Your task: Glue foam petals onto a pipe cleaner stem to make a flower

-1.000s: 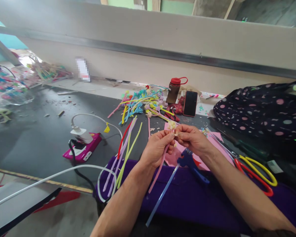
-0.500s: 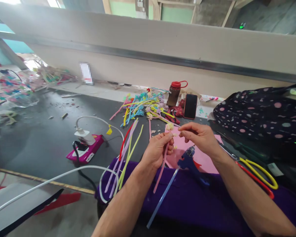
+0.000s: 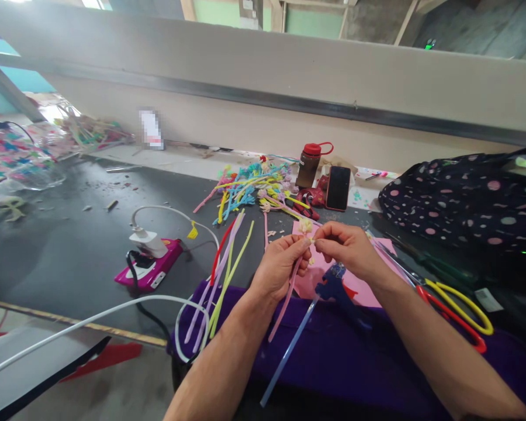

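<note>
My left hand (image 3: 284,260) is closed around a pink pipe cleaner (image 3: 284,301), whose tail hangs down toward me. At its upper end, the thumb and finger of my right hand (image 3: 344,248) pinch a small pale yellow piece (image 3: 312,240), right against my left fingertips. Just beyond, a pale yellow cluster (image 3: 305,226) shows over the pink sheet (image 3: 368,283). Below my hands lies a blue glue gun (image 3: 333,286) with a long translucent glue stick (image 3: 289,354) coming out of its back. To the left are loose lilac, yellow-green and red pipe cleaners (image 3: 232,263).
A pile of coloured pipe cleaners (image 3: 254,184) lies at the back, near a bottle (image 3: 309,166) and a phone (image 3: 338,188). Scissors (image 3: 456,307) and a dotted dark bag (image 3: 460,202) are at right. At left sit a magenta power strip (image 3: 158,272) and a white cable (image 3: 92,318).
My right hand has moved left, so its fingertips now meet those of my left hand at the upper end of the pink pipe cleaner. The left hand stays nearly in place.
</note>
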Available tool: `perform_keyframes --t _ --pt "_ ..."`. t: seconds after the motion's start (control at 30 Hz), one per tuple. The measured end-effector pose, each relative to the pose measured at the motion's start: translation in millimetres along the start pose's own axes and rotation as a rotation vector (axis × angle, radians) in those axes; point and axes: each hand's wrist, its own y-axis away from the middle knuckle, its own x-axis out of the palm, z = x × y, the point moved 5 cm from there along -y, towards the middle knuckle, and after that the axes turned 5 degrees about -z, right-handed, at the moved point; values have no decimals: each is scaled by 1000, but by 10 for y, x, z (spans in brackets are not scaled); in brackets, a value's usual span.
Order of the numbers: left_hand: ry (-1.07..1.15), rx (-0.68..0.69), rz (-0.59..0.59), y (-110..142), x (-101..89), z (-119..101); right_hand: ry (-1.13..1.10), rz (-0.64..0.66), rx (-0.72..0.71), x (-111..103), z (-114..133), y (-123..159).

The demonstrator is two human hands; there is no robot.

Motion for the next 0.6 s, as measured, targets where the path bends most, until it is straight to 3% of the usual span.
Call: perform_keyframes --t 0.13,0.33,0.6 --pt "-3 -32 22 13 22 7 -156 56 76 21 -62 -4" --pt "30 -80 83 -6 32 66 -215 111 31 18 -73 5" --pt "70 -73 63 -42 -10 77 -267 33 28 69 -123 -23"
